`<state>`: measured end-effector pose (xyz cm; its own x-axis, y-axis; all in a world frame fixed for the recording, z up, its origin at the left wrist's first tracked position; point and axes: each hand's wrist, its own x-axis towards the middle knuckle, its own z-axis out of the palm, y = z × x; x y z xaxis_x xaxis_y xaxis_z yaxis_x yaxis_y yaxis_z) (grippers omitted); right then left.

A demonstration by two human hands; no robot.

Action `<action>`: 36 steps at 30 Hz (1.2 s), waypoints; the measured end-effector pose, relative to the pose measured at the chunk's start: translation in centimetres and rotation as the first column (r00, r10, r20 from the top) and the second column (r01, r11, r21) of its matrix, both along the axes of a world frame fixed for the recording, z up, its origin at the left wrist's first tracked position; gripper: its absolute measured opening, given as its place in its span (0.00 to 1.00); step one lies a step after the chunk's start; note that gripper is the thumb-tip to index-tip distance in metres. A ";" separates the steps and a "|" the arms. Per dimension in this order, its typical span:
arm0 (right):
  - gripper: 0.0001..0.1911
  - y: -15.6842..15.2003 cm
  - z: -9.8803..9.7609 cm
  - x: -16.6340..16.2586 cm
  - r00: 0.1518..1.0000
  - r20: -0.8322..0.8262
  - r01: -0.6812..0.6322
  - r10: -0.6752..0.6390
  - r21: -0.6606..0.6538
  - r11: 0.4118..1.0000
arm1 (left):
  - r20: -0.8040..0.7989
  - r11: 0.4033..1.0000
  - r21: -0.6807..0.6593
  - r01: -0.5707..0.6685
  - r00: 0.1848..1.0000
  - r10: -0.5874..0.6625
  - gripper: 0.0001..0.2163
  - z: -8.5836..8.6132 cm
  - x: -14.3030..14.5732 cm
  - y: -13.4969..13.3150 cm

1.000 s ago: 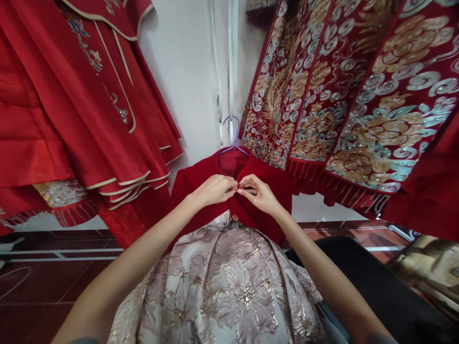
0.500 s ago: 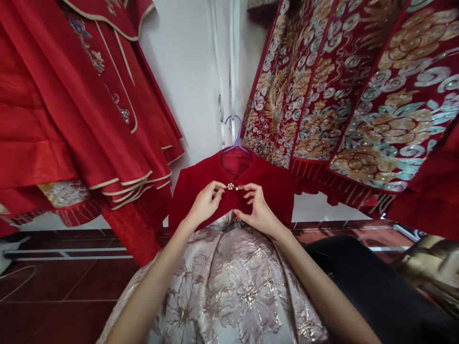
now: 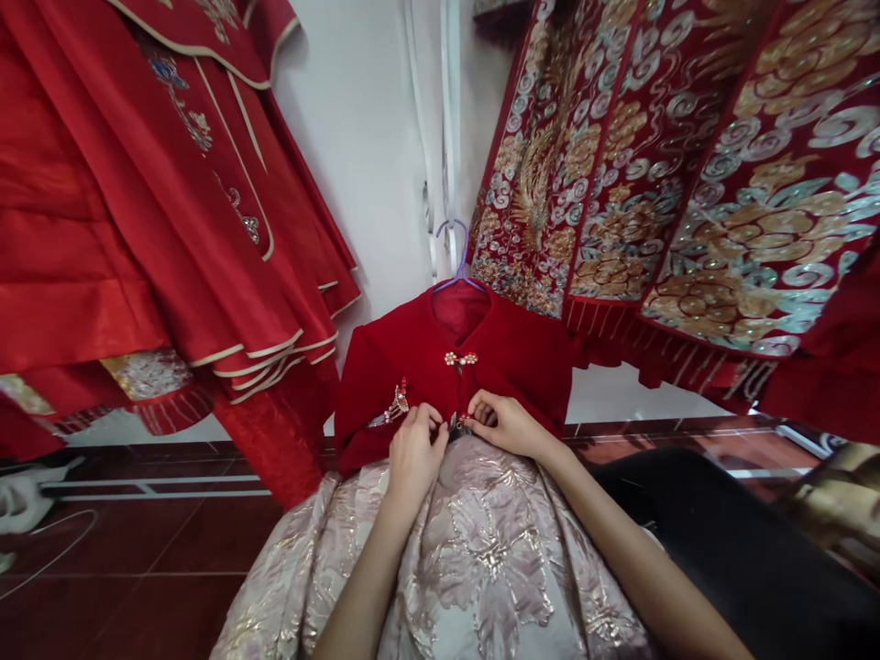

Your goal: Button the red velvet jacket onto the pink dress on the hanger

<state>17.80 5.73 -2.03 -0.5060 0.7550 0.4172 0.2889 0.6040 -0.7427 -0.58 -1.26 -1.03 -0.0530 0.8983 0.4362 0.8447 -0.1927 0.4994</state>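
A dark red velvet jacket [image 3: 405,335] hangs on a purple hanger [image 3: 462,266]. Its upper beaded clasp [image 3: 460,358] lies across the front opening, both halves together. Lower down, my left hand [image 3: 416,449] pinches the left front edge by the lower clasp [image 3: 462,423]. The fingers of my right hand [image 3: 505,426] are closed on the right half of that clasp. A jewelled brooch with dangling strands [image 3: 399,401] shows on the jacket just above my left hand. Beneath my arms spreads a pale pink and silver floral brocade skirt [image 3: 491,550].
Red garments with cream piping [image 3: 275,275] hang on the left. A heavily embroidered, fringed red skirt [image 3: 619,202] hangs on the right. White rack poles [image 3: 450,119] stand behind the hanger. At lower right is a black padded surface [image 3: 715,541]; dark red tiles [image 3: 151,550] cover the floor.
Both hands have left the upper clasp, now fastened, and moved down to the lower one. The brooch, hidden before, now shows. The view has shifted slightly.
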 end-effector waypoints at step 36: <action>0.12 1.7 4.3 -6.9 0.989 -0.145 0.017 -0.012 0.032 0.999 | 0.771 0.970 0.173 -0.168 0.636 -0.027 0.18 -1.9 -4.8 6.1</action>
